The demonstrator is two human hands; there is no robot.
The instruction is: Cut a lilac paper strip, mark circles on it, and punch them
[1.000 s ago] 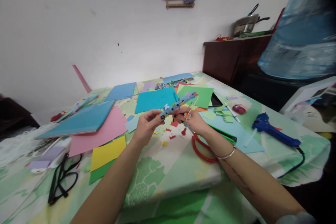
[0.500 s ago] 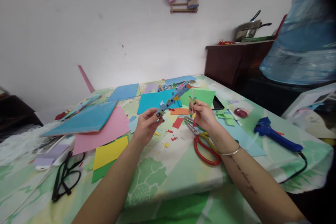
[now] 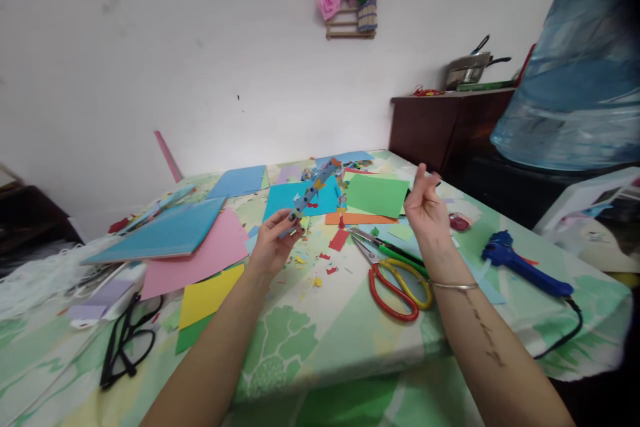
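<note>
- The left hand (image 3: 273, 240) has its fingers closed round the lower end of a blue dotted paper stick (image 3: 309, 197), which slants up and away from them.
- A butterfly string (image 3: 343, 199) hangs near the stick's upper end, just beyond the left fingers and to their right, with a small red piece at its bottom.
- The right hand (image 3: 427, 207) is raised well apart from the stick, its fingers partly open and loosely bent, with nothing visible in them.
- What I see in hand is the stick being held up one-handed. I'd say any move with it calls for a light grip and slack for the string.
- Below and left of the right fingers lie scissors (image 3: 394, 310), beside a green-handled cutter (image 3: 400, 253); the glue gun (image 3: 525, 270) is farther right.
- The surface (image 3: 325, 347) has its near edge under the forearms. The air between the two hands looks open.
</note>
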